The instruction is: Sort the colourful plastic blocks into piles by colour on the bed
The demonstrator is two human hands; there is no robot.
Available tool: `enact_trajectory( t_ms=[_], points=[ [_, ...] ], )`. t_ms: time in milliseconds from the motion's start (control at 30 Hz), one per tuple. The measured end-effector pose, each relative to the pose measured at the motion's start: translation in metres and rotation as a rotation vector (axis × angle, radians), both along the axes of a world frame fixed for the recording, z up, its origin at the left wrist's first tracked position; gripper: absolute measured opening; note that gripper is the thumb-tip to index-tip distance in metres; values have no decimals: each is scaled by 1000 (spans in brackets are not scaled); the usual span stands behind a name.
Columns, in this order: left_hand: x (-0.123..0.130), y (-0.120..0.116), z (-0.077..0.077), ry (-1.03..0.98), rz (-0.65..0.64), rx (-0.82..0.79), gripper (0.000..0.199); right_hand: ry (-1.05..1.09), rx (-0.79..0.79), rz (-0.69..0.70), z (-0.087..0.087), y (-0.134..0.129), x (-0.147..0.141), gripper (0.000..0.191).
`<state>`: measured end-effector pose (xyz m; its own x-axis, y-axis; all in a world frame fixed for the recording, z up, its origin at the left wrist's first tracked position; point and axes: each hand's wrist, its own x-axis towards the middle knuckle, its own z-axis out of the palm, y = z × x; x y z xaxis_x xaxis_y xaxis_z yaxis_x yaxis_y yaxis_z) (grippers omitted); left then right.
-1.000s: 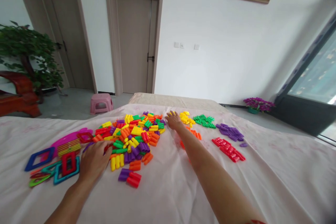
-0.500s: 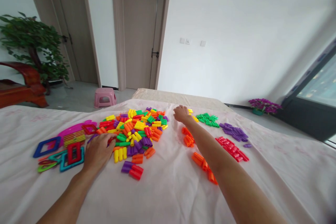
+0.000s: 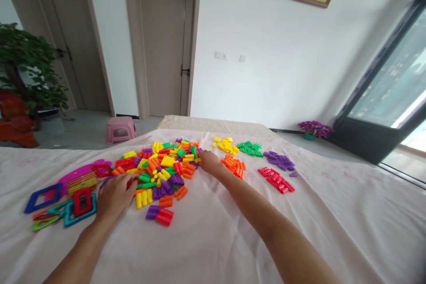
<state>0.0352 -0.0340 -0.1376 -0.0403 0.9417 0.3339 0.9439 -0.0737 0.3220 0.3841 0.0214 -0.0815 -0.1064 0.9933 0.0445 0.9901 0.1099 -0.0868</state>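
A mixed pile of plastic building blocks (image 3: 166, 162), in red, yellow, green, orange and purple tubes, lies between my hands. My left hand (image 3: 116, 194) rests at the pile's left edge, its fingers curled around a red block (image 3: 132, 182). At the right edge is my right hand (image 3: 209, 161), its bent fingertips against the pile; what they pinch is hidden. Beyond and right of it lie sorted groups: yellow blocks (image 3: 226, 146), green blocks (image 3: 249, 148), orange blocks (image 3: 233, 166), purple blocks (image 3: 278, 160) and red blocks (image 3: 276, 180).
Left of my left hand lie flat frame pieces, among them a blue frame (image 3: 43, 198) and a teal frame (image 3: 80, 211). A joined purple and red block pair (image 3: 160, 215) sits in front of the pile. On the floor are a pink stool (image 3: 121, 130) and purple flowers (image 3: 315, 128).
My right hand has come back left from the yellow group to the pile. My left hand stays put. The view has turned right; orange blocks near my right forearm are no longer visible.
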Motion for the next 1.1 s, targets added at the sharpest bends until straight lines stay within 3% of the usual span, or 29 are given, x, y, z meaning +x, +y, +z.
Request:
enact_trajectory(
  t_ms=[133, 267, 367, 467, 567, 767, 933, 1100],
  points=[
    [0, 0, -1, -2, 4, -6, 44, 112, 51, -63, 5, 6, 23, 42],
    [0, 0, 0, 9, 9, -2, 44, 293, 230, -273, 17, 21, 65, 37],
    [0, 1, 0, 14, -4, 3, 44, 346, 287, -386, 28, 29, 94, 49],
    [0, 2, -1, 14, -1, 2, 42, 374, 310, -417, 34, 28, 106, 55],
    [0, 2, -2, 11, 5, 17, 41, 418, 320, -370, 32, 15, 91, 49],
    [1, 0, -2, -2, 8, 18, 40, 634, 245, -13, 7, -31, 14, 30],
    [2, -1, -1, -19, 9, 24, 40, 515, 213, 13, -18, -61, -35, 31],
    [2, -2, 0, -32, 9, 11, 40, 500, 194, -17, -37, -65, -44, 34]
  ],
)
